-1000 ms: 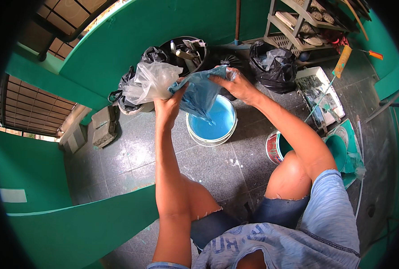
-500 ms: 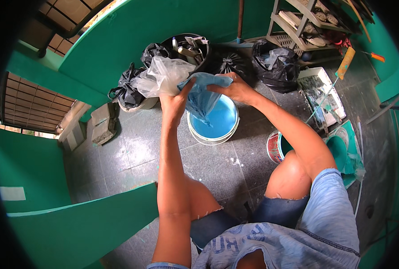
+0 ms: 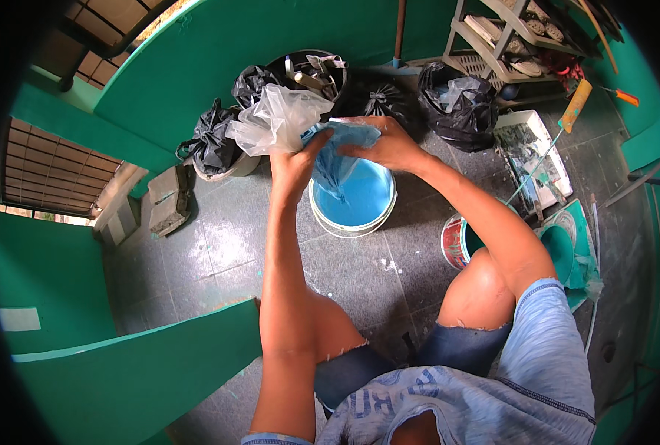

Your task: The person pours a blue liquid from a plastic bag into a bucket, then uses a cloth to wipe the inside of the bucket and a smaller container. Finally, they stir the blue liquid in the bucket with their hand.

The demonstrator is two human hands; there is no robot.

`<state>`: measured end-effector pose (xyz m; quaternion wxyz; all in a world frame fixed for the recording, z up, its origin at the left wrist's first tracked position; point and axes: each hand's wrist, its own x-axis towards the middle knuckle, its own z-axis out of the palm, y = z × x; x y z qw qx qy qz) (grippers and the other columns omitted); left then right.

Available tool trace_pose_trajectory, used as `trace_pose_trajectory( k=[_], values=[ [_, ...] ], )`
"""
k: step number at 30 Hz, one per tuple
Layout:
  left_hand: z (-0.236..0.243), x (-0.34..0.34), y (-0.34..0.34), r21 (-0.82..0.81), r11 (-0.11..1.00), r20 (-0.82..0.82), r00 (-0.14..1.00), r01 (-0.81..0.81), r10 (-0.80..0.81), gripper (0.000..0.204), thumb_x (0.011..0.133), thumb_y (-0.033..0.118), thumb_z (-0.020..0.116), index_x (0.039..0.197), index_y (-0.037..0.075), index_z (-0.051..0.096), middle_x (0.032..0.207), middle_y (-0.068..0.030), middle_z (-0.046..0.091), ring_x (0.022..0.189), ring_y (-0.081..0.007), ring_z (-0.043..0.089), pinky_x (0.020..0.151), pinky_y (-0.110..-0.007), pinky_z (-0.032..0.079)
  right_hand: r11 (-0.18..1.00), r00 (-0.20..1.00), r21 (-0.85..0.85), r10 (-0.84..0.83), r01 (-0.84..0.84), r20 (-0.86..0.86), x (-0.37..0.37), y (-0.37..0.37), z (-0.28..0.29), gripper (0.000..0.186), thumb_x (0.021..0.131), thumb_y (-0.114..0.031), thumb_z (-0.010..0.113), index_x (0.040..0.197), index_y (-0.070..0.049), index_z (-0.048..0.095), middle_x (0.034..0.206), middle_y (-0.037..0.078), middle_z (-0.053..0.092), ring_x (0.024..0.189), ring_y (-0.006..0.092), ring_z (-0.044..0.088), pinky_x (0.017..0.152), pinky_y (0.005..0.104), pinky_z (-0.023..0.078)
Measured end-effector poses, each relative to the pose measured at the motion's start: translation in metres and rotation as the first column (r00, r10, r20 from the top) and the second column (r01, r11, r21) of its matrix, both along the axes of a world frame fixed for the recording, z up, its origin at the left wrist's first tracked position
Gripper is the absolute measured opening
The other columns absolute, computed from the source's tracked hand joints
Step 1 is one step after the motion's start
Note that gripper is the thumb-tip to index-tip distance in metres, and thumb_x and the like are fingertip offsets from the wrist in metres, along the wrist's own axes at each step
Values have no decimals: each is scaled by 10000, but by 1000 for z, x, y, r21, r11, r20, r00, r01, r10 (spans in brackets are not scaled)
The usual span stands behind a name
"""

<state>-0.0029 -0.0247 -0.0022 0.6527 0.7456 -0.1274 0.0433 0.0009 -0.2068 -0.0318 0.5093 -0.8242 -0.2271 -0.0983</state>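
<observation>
My left hand (image 3: pixel 291 167) is closed around the middle of a clear plastic bag (image 3: pixel 278 120). The bag's loose clear end flares out beyond the left hand, and its blue-coated part (image 3: pixel 336 169) hangs to the right, narrowing to a tip. My right hand (image 3: pixel 391 147) pinches the upper edge of that blue part. Below the bag, a white bucket (image 3: pixel 353 228) stands on the floor with light blue paint (image 3: pixel 360 194) inside. The bag's tip hangs over the bucket; I cannot tell whether it touches the paint.
Black garbage bags (image 3: pixel 460 111) and a filled black tub (image 3: pixel 341 74) line the green wall. To the right are a paint tray (image 3: pixel 545 148), a roller (image 3: pixel 575 106), a red-labelled bucket (image 3: pixel 454 243) and a shoe rack (image 3: pixel 486 55). Stone blocks (image 3: pixel 170 200) lie left; a low green wall (image 3: pixel 144 363) is nearer.
The left hand has shifted slightly right, toward the right hand. The blue part of the bag is more bunched between them, and the clear end has moved a little.
</observation>
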Motion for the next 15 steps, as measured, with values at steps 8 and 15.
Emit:
trace_pose_trajectory(
  k=[8, 15],
  values=[
    [2, -8, -16, -202, 978, -68, 996, 43, -58, 261, 741, 64, 677, 974, 12, 571, 880, -55, 601, 783, -130, 555, 696, -264, 436, 976, 943, -143, -110, 162, 315, 2, 4, -8, 223, 695, -280, 695, 855, -132, 650, 794, 46, 614, 808, 199, 562, 815, 346, 345],
    [-3, -11, -15, -368, 927, -75, 996, -71, 46, 283, 719, 31, 689, 974, 10, 568, 889, -45, 596, 799, -130, 549, 706, -252, 429, 969, 943, -173, -115, 175, 313, -2, 8, -14, 201, 708, -276, 692, 812, -110, 647, 794, 50, 597, 831, 209, 551, 826, 375, 336]
  ],
)
